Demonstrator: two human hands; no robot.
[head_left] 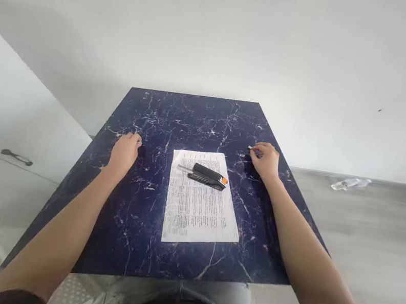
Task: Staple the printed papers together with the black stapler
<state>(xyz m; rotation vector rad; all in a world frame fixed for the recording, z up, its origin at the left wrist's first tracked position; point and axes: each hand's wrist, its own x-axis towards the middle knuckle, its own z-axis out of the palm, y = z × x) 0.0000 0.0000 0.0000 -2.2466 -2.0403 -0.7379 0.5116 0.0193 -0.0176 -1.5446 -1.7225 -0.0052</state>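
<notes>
On the dark blue marbled table [133, 244] lies a printed sheet of paper [200, 214]. A black stapler [209, 176] with an orange label rests on the paper, and a thin metal piece sticks out of its left end. To the left of the paper, my left hand [125, 152] is closed above the table, its fingers curled and their tips mostly hidden. My right hand [267, 161], near the table's right edge, pinches a small pale piece [251, 148] between thumb and fingers. That piece is too small to name.
A white wall [208, 28] stands behind the table. A white panel with a dark handle [17, 158] is on the left. Clear crumpled plastic [351, 184] lies on the floor at the right. A white perforated object [76, 294] is below the table's front edge.
</notes>
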